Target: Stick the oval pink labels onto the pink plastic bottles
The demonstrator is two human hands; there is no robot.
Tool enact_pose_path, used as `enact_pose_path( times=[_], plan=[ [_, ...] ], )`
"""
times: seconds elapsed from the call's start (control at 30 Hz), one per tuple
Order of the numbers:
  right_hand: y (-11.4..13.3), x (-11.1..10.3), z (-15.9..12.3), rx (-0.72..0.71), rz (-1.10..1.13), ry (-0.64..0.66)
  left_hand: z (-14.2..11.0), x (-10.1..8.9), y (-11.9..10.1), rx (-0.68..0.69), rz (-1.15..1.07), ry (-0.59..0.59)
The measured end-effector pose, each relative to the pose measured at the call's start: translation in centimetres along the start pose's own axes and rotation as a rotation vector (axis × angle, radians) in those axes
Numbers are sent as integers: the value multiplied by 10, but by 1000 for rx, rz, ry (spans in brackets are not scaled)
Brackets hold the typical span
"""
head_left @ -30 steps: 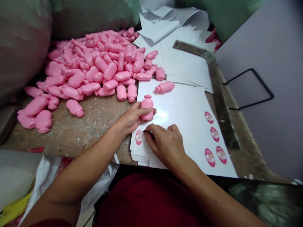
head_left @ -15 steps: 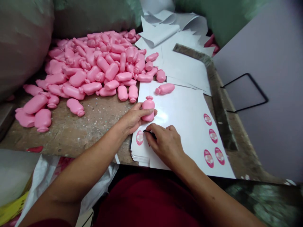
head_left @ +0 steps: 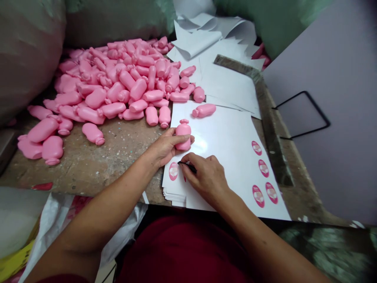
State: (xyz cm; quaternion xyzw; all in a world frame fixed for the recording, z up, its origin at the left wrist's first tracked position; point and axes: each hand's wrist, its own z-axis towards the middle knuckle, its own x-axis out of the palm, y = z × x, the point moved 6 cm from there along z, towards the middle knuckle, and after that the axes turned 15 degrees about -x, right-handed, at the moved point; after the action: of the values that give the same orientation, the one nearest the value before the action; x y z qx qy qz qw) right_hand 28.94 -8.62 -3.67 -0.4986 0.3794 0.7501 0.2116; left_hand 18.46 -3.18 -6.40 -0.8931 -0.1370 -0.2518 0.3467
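A pink plastic bottle (head_left: 183,129) stands roughly upright in my left hand (head_left: 168,148), its thumb across the front and its fingers around the back. My right hand (head_left: 206,175) pinches a thin black pointed tool (head_left: 190,166). The tool's tip meets the upper right edge of an oval pink sticker (head_left: 173,171) on the white sticker sheet (head_left: 232,157). A bit of another pink sticker shows beside my right fingers, mostly hidden by them. Several more oval stickers (head_left: 263,168) lie along the sheet's right side.
A large heap of pink bottles (head_left: 118,78) covers the back left of the worn wooden table (head_left: 118,169). One bottle (head_left: 204,110) lies on the sheet's far end. Loose white papers (head_left: 224,78) and a wooden bar (head_left: 238,66) are behind; a black wire handle (head_left: 319,110) is at right.
Both hands keep nearly the same pose. The tool's tip stays at the sticker's edge, with only a tiny shift. The whole view has slid slightly left.
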Motion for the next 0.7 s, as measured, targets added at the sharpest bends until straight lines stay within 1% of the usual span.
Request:
enact_pose_path(
  times=[0.07, 0.13, 0.2, 0.23, 0.3, 0.37, 0.47, 0.53, 0.63, 0.7],
  plan=[
    [0, 1, 1, 10, 32, 20, 0, 0, 0, 1, 0, 4],
    [-1, 1, 2, 20, 131, 48, 0, -1, 1, -1, -2, 5],
    [-2, 0, 1, 33, 195, 49, 0, -1, 1, -5, -8, 4],
    [-3, -2, 0, 39, 184, 38, 0, 0, 1, -7, -13, 4],
    [-5, -4, 0, 47, 95, 15, -1, 0, 1, -8, -21, 5],
    [-4, -3, 0, 36, 20, 24, -1, 1, 0, -8, -27, 7],
    [-1, 0, 2, 0, -16, 51, -1, 1, 1, -7, -27, 10],
    [0, 1, 3, -2, 21, 61, -1, 1, 1, -5, -24, 13],
    [-3, -1, 3, 41, 145, 88, 0, 0, 1, -7, -22, 13],
    [-3, -2, 1, 56, 161, 106, 0, -1, 1, -10, -25, 14]
  ],
)
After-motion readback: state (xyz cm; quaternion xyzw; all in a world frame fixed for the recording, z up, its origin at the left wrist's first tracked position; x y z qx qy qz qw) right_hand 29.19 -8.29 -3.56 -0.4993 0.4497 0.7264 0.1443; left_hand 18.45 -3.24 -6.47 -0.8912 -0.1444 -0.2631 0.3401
